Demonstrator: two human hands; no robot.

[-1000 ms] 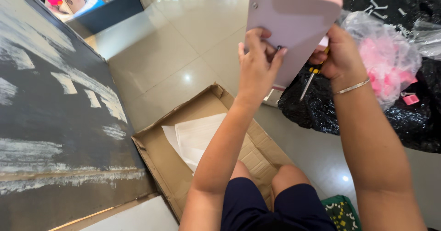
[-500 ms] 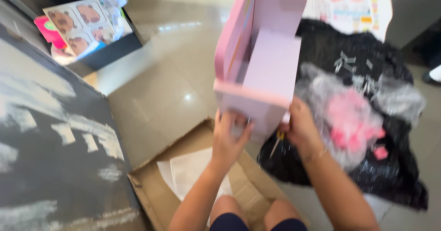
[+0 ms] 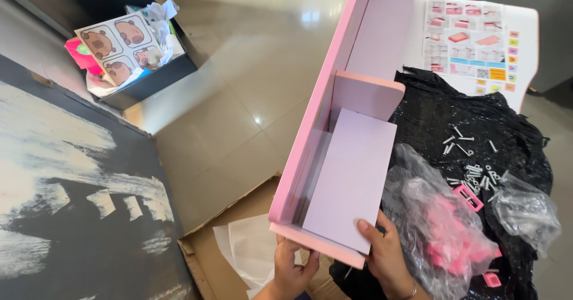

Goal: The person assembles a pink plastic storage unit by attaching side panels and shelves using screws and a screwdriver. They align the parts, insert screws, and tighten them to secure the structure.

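Pink shelf unit [image 3: 349,145] now upright, lengthwise vert.

There are 2 hands, a left hand [image 3: 290,270] and a right hand [image 3: 387,258], and 1 pink shelf assembly [image 3: 346,139]. 1 flattened cardboard box [image 3: 215,246] carries 1 sheet of white paper [image 3: 250,246]. 1 black plastic sheet [image 3: 441,109] holds 2 clear plastic bags [image 3: 418,210], 1 of them with pink parts and 1 crumpled bag [image 3: 525,207], beside a loose scatter of silver screws [image 3: 477,172], too small to count. 1 instruction sheet [image 3: 471,37] shows, and 1 dark bin [image 3: 149,79] bears 1 card of 4 animal stickers [image 3: 116,43].
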